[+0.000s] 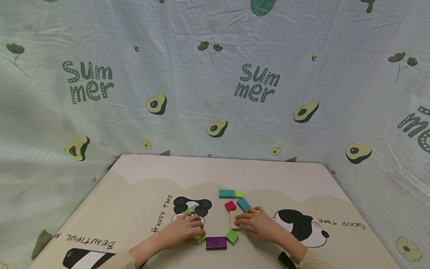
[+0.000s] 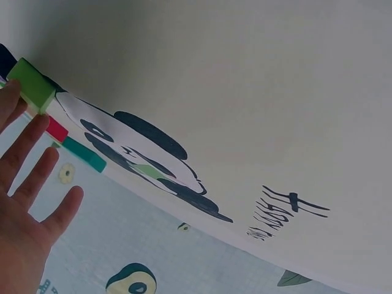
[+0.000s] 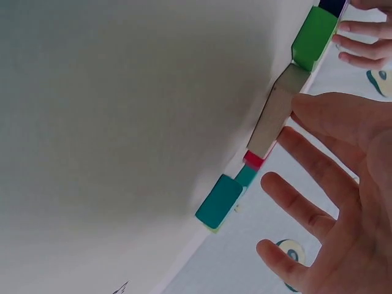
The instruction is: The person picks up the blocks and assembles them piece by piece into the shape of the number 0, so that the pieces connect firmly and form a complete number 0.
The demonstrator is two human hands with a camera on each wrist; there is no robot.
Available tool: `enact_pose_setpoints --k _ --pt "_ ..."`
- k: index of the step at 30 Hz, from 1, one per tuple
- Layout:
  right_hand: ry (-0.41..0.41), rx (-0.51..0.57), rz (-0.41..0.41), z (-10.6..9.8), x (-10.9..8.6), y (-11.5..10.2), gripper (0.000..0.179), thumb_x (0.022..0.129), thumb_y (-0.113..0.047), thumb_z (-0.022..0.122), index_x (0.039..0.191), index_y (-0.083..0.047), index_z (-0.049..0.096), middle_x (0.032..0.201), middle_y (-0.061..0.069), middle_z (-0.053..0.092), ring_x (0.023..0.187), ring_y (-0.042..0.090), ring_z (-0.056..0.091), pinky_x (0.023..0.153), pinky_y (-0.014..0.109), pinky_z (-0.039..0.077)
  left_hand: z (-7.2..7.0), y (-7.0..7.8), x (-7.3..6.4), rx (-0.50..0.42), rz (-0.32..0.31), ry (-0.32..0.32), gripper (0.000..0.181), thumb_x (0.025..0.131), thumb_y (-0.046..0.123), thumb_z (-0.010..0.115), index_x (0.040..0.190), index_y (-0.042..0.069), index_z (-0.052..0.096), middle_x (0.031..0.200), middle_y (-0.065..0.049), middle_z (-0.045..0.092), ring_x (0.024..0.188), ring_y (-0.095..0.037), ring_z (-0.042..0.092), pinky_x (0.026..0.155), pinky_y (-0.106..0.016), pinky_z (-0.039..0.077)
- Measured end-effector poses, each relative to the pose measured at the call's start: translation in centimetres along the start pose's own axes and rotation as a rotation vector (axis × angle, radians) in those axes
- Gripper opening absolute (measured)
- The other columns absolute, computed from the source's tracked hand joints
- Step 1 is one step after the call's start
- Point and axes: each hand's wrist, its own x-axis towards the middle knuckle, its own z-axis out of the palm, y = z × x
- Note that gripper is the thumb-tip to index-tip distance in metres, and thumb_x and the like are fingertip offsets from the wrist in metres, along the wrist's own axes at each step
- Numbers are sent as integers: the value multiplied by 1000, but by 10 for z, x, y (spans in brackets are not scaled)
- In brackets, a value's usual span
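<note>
The left hand [image 1: 188, 228] has its thumb and first finger pinched on a green block [image 1: 201, 240]. The block is between them, and its other fingers are spread apart. The right hand [image 1: 260, 225] has its fingers apart and almost straight, with fingertips touching a long tan block [image 1: 233, 226].

The tan block is plain and looks like smooth wood. The green block is chunky, with flat sides and sharp corners.

The table [image 1: 188, 168] is pale and flat, and its far corners are round. Lots of table stretches out to the left of the left hand. Past both hands there is more table, up to the far edge. Behind that edge hangs a wrinkly, shiny sheet [image 1: 181, 67] with avocados on it.

Between the hands, a purple block [image 1: 216, 243] lies just beside the pinched one. A second green block [image 1: 232, 236] sits turned like a diamond, close to the near end of the tan one. At its far end is a little red block [image 1: 230, 206]. A tilted blue block [image 1: 243, 204] lies just ahead of the right fingers and crowds them. Farther off, a teal block [image 1: 227, 194] touches a lime block [image 1: 239, 194].
</note>
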Motion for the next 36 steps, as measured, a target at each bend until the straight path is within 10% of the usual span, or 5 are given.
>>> enact_pose_setpoints --k 24,36 --pt "90 -137 -68 7 -9 -8 39 79 -24 64 117 -22 56 115 -8 55 105 15 46 84 41 38 -4 -10 4 -13 -2 -72 35 78 36 64 110 22 61 103 8 61 99 -11 51 80 -30 43" --pt "72 -140 -42 4 -13 -12 39 80 -25 63 118 -22 54 118 -9 56 100 13 47 83 40 39 2 -33 41 39 -28 -113 27 84 28 60 108 19 62 101 7 62 97 -11 53 79 -28 44"
